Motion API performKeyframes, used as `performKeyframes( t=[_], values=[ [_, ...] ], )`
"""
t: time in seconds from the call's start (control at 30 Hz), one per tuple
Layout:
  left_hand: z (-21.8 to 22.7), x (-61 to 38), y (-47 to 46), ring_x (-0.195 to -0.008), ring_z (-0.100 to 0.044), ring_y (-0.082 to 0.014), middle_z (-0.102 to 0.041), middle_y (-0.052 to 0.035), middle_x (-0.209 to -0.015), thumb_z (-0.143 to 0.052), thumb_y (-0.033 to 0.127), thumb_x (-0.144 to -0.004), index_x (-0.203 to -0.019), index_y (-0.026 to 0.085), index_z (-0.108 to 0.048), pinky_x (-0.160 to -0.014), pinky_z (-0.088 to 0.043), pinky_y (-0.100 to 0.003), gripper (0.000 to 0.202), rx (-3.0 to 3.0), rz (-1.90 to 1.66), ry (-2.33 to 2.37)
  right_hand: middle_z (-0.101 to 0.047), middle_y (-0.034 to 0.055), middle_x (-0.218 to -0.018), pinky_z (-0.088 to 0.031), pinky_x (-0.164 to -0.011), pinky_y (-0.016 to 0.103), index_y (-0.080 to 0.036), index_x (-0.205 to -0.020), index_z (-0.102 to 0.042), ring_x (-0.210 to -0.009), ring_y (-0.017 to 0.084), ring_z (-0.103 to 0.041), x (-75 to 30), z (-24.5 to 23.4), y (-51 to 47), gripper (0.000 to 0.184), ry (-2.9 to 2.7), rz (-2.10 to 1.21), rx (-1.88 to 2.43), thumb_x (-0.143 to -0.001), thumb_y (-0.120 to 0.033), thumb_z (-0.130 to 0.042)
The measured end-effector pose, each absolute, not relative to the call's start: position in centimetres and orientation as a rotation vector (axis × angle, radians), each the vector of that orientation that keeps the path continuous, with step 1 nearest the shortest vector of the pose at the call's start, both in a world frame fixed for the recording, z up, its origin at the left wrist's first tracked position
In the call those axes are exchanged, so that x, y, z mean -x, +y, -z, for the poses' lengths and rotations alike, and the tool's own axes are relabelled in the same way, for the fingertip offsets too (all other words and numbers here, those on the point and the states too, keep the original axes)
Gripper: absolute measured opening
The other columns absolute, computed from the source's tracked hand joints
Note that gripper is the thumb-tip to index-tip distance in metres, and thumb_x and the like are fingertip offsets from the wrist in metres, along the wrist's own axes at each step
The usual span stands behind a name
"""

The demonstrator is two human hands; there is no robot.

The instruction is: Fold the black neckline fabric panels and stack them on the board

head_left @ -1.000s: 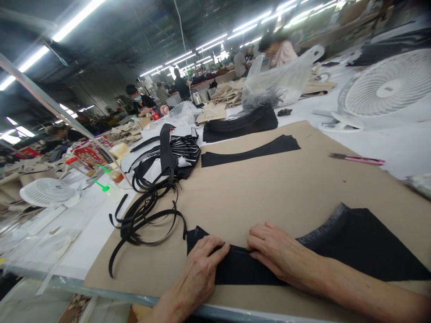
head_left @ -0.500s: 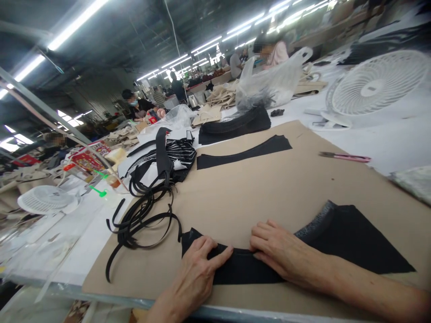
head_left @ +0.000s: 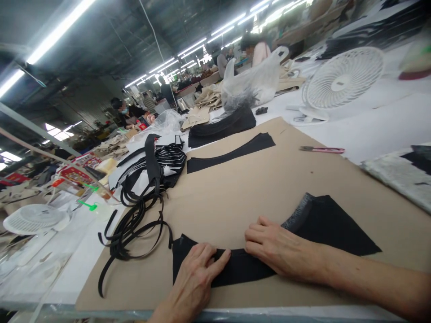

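Note:
A curved black fabric piece (head_left: 332,224) lies on the tan board in front of me, its inner edge folded over in a narrow strip. Toward its right end the strip stands up and shows a speckled grey, shiny underside. My left hand (head_left: 198,269) presses on the piece near its left end, fingers bent and thumb along the folded edge. On the same edge, a little to the right, my right hand (head_left: 272,244) pinches the fold; its fingertips are partly hidden. Further back lies a second curved black piece (head_left: 232,152), flat on the board.
Looped black strips (head_left: 134,224) lie at the left, by a striped black bundle (head_left: 171,159). A black fabric stack (head_left: 224,126), plastic bag (head_left: 252,85) and white fan (head_left: 343,80) stand behind. Pink-handled thread snips (head_left: 321,150) rest on the tan board (head_left: 242,202). People sit farther off.
The view has turned slightly, so most things sit further left. My right hand has shifted slightly along the folded edge toward my left hand, which stays pressed on the fabric.

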State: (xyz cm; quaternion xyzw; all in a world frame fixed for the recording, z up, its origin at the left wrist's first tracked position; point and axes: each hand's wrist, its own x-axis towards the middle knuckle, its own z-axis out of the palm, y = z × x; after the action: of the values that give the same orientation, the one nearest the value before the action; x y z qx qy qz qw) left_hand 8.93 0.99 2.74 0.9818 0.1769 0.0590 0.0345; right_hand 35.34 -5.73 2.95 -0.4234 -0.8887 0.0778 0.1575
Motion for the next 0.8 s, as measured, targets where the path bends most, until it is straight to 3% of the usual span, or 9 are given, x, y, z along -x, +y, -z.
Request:
performKeyframes(
  t=[0.1,0.3,0.47,0.6,0.8],
  values=[
    [-3.0,-9.8,0.4,-0.102,-0.054,-0.0199,-0.059,-0.0094,-0.114,-0.035,0.004,-0.091,-0.131,0.021,-0.052,-0.087,-0.049,-0.036,0.047,-2.956,-0.219,0.537,-0.057,0.0028,-0.084,-0.029,-0.072,0.034,-0.017,-0.083,-0.056,-0.076,0.017,-0.046,-35.4,-3.0,-5.8,0.014,-2.571,-0.167,1.173,-0.091,-0.009,-0.048],
    [-2.2,-12.2,-1.3,-0.101,-0.055,-0.0212,-0.061,-0.0108,-0.115,-0.035,0.002,-0.086,-0.140,0.014,-0.041,-0.089,-0.051,-0.037,0.056,-2.943,-0.257,0.529,-0.057,0.0021,-0.083,-0.029,-0.076,0.036,-0.017,-0.085,-0.056,-0.075,0.017,-0.045,-35.5,-2.4,-6.0,0.014,-2.527,-0.097,1.117,-0.093,-0.010,-0.047],
    [-1.4,-12.9,-2.4,-0.107,-0.054,-0.0241,-0.061,-0.0156,-0.114,-0.037,0.001,-0.081,-0.132,0.006,-0.049,-0.091,-0.052,-0.039,0.053,-3.023,-0.422,0.508,-0.060,0.0035,-0.086,-0.032,-0.076,0.037,-0.017,-0.086,-0.057,-0.079,0.019,-0.051,-36.1,-2.9,-5.6,0.003,-2.516,-0.197,1.216,-0.088,-0.016,-0.056],
    [-2.1,-13.4,-2.9,-0.101,-0.056,-0.0218,-0.060,-0.0135,-0.110,-0.037,0.002,-0.083,-0.124,0.013,-0.057,-0.085,-0.053,-0.037,0.047,-2.924,-0.507,0.630,-0.062,0.0046,-0.088,-0.034,-0.079,0.038,-0.017,-0.089,-0.059,-0.082,0.022,-0.056,-37.7,-4.1,-5.3,0.018,-2.488,-0.371,1.347,-0.080,-0.028,-0.071],
    [-3.0,-16.8,-3.5,-0.092,-0.057,-0.0208,-0.064,-0.0062,-0.099,-0.050,0.007,-0.086,-0.120,0.020,-0.058,-0.082,-0.052,-0.039,0.038,-2.609,-0.491,0.908,-0.064,0.0056,-0.089,-0.036,-0.084,0.040,-0.017,-0.088,-0.062,-0.084,0.023,-0.058,-38.9,-4.9,-5.2,0.011,-2.469,-0.564,1.391,-0.080,-0.022,-0.068]
  ],
)
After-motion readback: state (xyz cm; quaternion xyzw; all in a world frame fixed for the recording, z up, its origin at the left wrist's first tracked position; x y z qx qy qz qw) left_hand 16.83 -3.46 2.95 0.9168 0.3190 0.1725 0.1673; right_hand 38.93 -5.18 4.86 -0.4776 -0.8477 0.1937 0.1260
